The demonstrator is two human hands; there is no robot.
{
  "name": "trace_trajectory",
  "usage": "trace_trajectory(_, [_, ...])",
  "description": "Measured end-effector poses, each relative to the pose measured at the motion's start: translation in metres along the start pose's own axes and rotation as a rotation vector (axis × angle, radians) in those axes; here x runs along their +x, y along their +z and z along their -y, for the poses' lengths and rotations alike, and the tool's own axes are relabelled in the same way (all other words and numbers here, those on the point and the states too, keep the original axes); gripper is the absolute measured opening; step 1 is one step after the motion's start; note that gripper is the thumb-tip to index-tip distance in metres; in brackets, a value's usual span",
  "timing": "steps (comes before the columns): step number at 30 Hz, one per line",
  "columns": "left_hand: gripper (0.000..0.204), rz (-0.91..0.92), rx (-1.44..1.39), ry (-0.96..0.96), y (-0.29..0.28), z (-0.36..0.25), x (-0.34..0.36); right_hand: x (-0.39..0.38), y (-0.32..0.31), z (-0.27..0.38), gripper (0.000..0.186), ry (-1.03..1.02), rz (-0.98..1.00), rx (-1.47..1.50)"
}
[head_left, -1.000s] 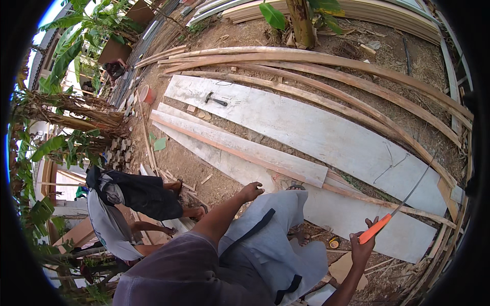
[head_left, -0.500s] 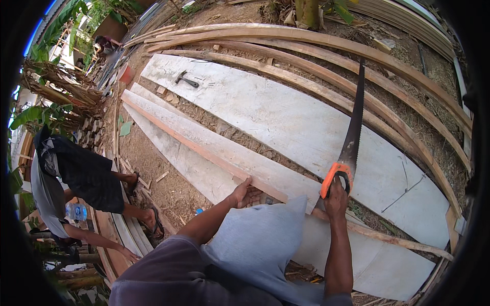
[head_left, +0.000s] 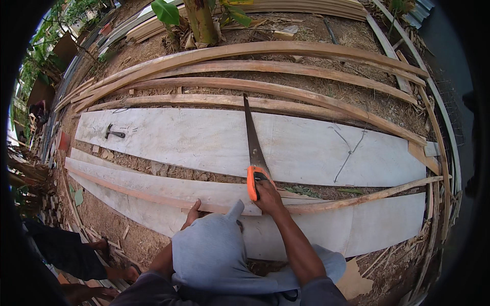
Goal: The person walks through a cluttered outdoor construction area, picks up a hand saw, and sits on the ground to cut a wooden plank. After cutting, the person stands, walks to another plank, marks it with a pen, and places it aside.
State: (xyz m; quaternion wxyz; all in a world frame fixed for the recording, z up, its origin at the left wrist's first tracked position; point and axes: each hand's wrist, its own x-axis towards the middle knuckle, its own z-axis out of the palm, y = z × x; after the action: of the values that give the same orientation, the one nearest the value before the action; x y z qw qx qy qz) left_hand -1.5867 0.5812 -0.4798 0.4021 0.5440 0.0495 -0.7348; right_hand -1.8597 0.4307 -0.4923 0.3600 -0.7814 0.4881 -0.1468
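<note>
Closest in at 6 o'clock is grey cloth (head_left: 209,250) over the lap, with the left hand (head_left: 192,214) around 7 on the raw edge of a white-faced plank (head_left: 153,186); can't tell how far those fingers curl. The right hand (head_left: 269,199) has its fingers wrapped round the orange-and-black grip of a handsaw (head_left: 253,137), just below centre, blade toward 12. I'd guess the saw's light, with a thin springy blade, so grip the handle, not the teeth. The plank's probably stiff, heavyish; hold it by the edges. Farther out, a claw hammer (head_left: 116,134) sits around 10.
</note>
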Motion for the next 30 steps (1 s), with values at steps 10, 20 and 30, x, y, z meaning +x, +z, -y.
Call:
trace_trajectory(10, [0.052, 0.106, 0.392, 0.277, -0.003, -0.015, -0.029, 0.021, -0.006, 0.148, 0.032, -0.270, 0.057, 0.388])
trace_trajectory(20, [0.081, -0.042, 1.905, 0.243, 0.023, -0.146, 0.116, -0.014, -0.166, 0.099, 0.029, -0.240, -0.301, -0.237])
trace_trajectory(30, [0.063, 0.177, 1.621, 0.042, -0.016, -0.131, 0.133, -0.226, -0.220, 0.056, 0.033, 0.427, -0.737, -0.171])
